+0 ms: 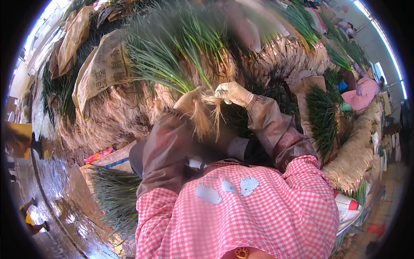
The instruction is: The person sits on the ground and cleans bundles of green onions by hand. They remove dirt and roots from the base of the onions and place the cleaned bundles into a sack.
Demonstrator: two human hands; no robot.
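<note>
My left hand (189,101), in a pale glove, is closed around a bundle of scallions (168,76). Their green leaves point up and to the left, and their long roots (199,119) hang below the fist. Just to the right, my gloved right hand (233,94) pinches a separate scallion stalk (204,77) near its base. Thin pale roots (217,111) dangle under those fingers. Both hands are close together in front of my lap. Behind them stands a dense row of scallions (223,61) with tangled roots.
A printed woven sack (110,61) covers part of the heap at left. Loose scallions (113,197) lie beside me at lower left, near wet floor (61,191). More scallions (320,116) rest on sacking at right. A person in pink (362,92) sits beyond.
</note>
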